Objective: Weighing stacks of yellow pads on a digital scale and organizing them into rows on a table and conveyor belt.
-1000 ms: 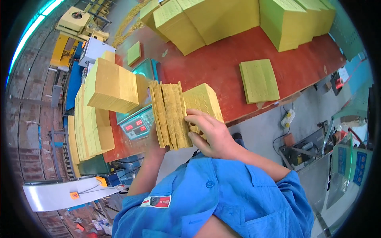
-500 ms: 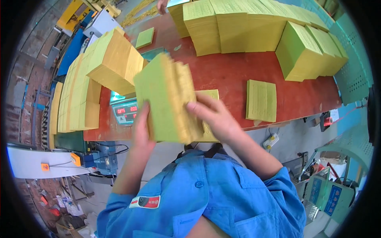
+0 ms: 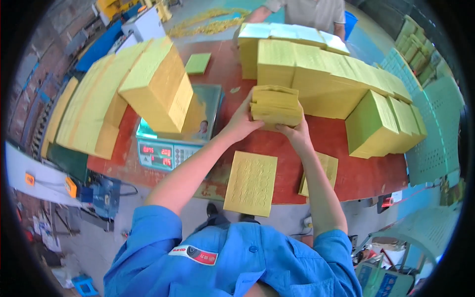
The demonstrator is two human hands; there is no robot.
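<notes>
Between both hands, over the middle of the table, I hold a thick stack of yellow paper sheets, its layered edges toward me. My left hand grips its left side, and my right hand clasps the right side with the thumb on the near face. Below them, a flat pile of embossed yellow paper overhangs the table's near edge. A smaller paper pile lies partly hidden by my right forearm. To the left, a tall paper block stands on a digital scale with lit red digits.
A long row of paper stacks lines the far side of the red table, with shorter stacks at right. Banded paper blocks stand at far left. A thin pad lies beyond the scale. Another person stands across the table.
My hands have carried the paper stack away from my body, farther over the table, and turned it. The view has shifted, bringing the other person and the near embossed pile into fuller sight.
</notes>
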